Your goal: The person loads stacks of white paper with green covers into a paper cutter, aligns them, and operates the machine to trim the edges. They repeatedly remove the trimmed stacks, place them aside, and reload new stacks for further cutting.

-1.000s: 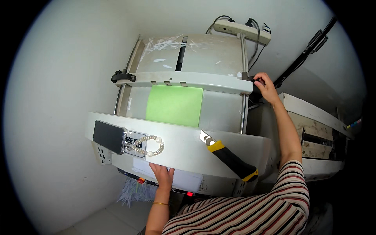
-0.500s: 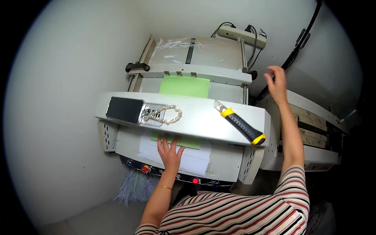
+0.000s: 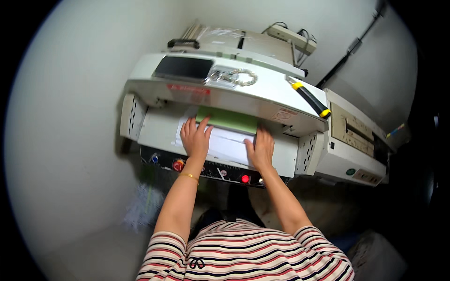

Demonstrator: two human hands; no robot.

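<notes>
A stack of green paper (image 3: 227, 118) lies on the bed of a paper cutter (image 3: 154, 129), partly under the machine's front cover. White sheets (image 3: 227, 146) are spread beneath and in front of it. With fingers apart, my left hand (image 3: 196, 140) rests at the left part of the stack's near edge. My right hand (image 3: 263, 149) is at the stack's right end, its thumb held away from the fingers over the white sheets. Both hands touch the paper without being wrapped round it. The far part of the stack is hidden by the cover.
On top of the cover lie a dark phone (image 3: 183, 68), a beaded bracelet (image 3: 243, 77) and a black-and-yellow utility knife (image 3: 309, 98) with its blade out. Buttons line the front panel (image 3: 213, 169). Another machine (image 3: 349, 145) stands right; paper shreds (image 3: 145, 203) hang lower left.
My right hand has come down from the raised position at the right onto the paper. My view has tipped, showing more beneath the cover. My left hand stays at the stack.
</notes>
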